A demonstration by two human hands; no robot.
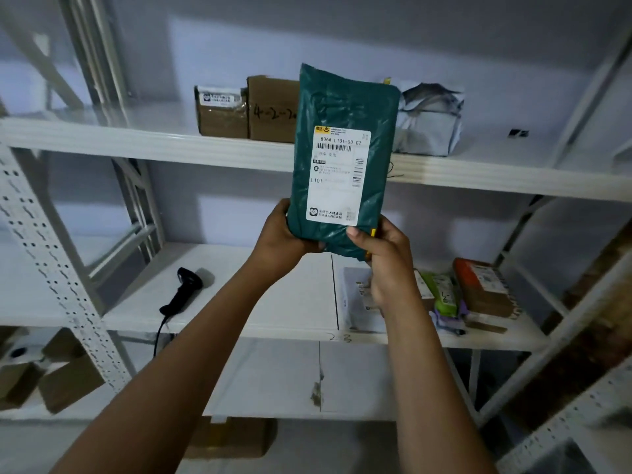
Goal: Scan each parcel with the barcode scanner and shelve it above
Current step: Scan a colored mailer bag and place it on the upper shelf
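Observation:
I hold a dark green plastic mailer parcel [345, 107] upright in front of the shelving, its white shipping label facing me. My left hand [284, 237] grips its lower left corner and my right hand [386, 254] grips its lower right edge. The parcel's top rises in front of the upper shelf [154, 145]. A black barcode scanner [183, 290] lies on the middle shelf [273, 302] to the left of my arms, with its cable hanging over the front edge.
On the upper shelf stand two brown boxes [249, 111] and a grey-white plastic mailer [431, 121]. At the right of the middle shelf lie several parcels [478, 292], among them a white mailer, a green one and a brown box. Cardboard boxes [51, 374] sit lower left.

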